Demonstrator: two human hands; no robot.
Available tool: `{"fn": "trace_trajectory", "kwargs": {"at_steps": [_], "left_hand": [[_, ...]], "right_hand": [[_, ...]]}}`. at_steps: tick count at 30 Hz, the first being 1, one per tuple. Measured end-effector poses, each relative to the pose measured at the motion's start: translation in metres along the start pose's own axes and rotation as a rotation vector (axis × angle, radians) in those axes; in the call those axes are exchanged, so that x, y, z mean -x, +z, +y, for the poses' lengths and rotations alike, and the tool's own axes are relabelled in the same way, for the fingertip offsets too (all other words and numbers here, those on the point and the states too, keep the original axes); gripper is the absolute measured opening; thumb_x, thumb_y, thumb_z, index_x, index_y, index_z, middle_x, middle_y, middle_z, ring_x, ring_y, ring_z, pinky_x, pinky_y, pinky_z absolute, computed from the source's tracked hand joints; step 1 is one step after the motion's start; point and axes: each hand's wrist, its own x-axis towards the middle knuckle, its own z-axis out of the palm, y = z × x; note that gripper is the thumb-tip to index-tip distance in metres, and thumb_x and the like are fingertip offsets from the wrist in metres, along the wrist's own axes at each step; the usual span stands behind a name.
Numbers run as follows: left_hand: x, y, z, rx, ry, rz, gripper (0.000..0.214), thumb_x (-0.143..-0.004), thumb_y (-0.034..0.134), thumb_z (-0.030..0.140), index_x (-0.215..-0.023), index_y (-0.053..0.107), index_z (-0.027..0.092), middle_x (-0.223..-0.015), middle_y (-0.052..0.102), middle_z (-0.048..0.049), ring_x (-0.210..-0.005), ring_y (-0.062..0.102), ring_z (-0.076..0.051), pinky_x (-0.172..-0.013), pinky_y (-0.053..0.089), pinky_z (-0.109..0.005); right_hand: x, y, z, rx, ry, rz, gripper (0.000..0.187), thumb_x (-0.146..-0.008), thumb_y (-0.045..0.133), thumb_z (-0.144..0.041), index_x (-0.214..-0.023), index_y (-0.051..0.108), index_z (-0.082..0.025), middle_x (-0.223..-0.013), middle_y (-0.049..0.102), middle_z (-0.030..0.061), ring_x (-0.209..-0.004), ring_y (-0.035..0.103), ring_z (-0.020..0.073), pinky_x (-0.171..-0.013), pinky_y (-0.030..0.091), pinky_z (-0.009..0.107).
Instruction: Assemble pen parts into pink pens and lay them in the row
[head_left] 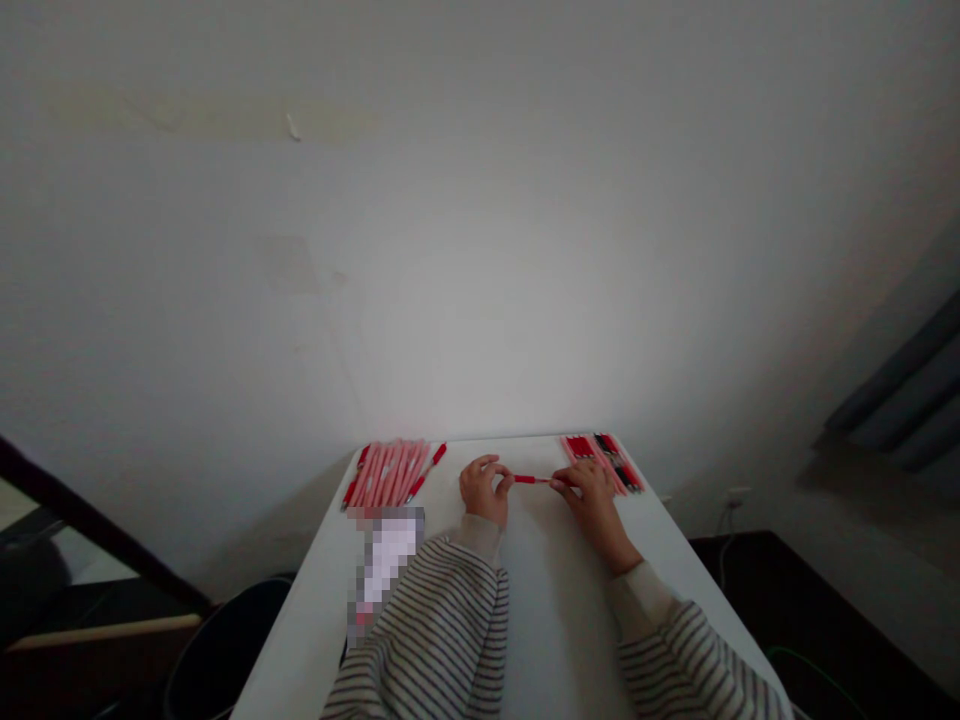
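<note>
Between my two hands, a slim red pen (pixel 525 479) is held level above the white table (pixel 555 610). My left hand (pixel 484 490) pinches its red end between thumb and fingers. At the thinner, paler end, the fingertips of my right hand (pixel 591 492) are closed on it. A pile of pens in pinkish clear wrappers (pixel 390 475) lies to the left, with a single red pen (pixel 429 470) along its right side. Past my right hand, a row of red and black pens (pixel 579 447) lies partly hidden under it.
A blurred-out flat object (pixel 390 560) lies on the table's left side, beside my left sleeve. A plain wall (pixel 495 250) rises directly behind the table. On the floor at lower left stands a dark bin (pixel 225 650); a socket with a cable (pixel 738 494) is at right.
</note>
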Motion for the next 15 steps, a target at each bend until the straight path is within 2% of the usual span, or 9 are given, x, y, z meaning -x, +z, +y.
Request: {"fn": "trace_trajectory", "kwargs": {"at_steps": [4, 9, 15], "left_hand": [[-0.0001, 0.0018, -0.0036, 0.013, 0.011, 0.03, 0.005, -0.073, 0.066, 0.024, -0.07, 0.064, 0.021, -0.096, 0.067, -0.006, -0.098, 0.059, -0.022, -0.088, 0.042, -0.043], [0.0006, 0.0032, -0.0063, 0.041, 0.028, 0.056, 0.009, -0.077, 0.061, 0.024, -0.068, 0.06, 0.02, -0.095, 0.067, -0.0058, -0.096, 0.06, -0.021, -0.088, 0.043, -0.043], [0.0013, 0.0016, -0.0031, 0.083, 0.098, 0.029, 0.01, -0.078, 0.058, 0.025, -0.07, 0.057, 0.021, -0.098, 0.067, -0.005, -0.1, 0.058, -0.02, -0.091, 0.042, -0.043]], "right_hand": [[0.0, 0.0004, -0.0003, -0.039, 0.016, 0.009, 0.03, -0.084, 0.054, -0.051, -0.094, 0.067, -0.027, -0.089, 0.067, 0.0043, -0.095, 0.053, 0.0239, -0.089, 0.034, 0.041], [-0.0001, -0.0009, -0.0029, -0.01, -0.008, -0.012, 0.027, -0.086, 0.052, -0.048, -0.087, 0.069, -0.027, -0.086, 0.067, 0.0049, -0.095, 0.052, 0.0245, -0.086, 0.034, 0.04], [0.0009, -0.0008, -0.0026, 0.05, 0.004, -0.025, 0.026, -0.089, 0.049, -0.045, -0.087, 0.069, -0.028, -0.089, 0.066, 0.0034, -0.101, 0.048, 0.0245, -0.092, 0.029, 0.043]]}}
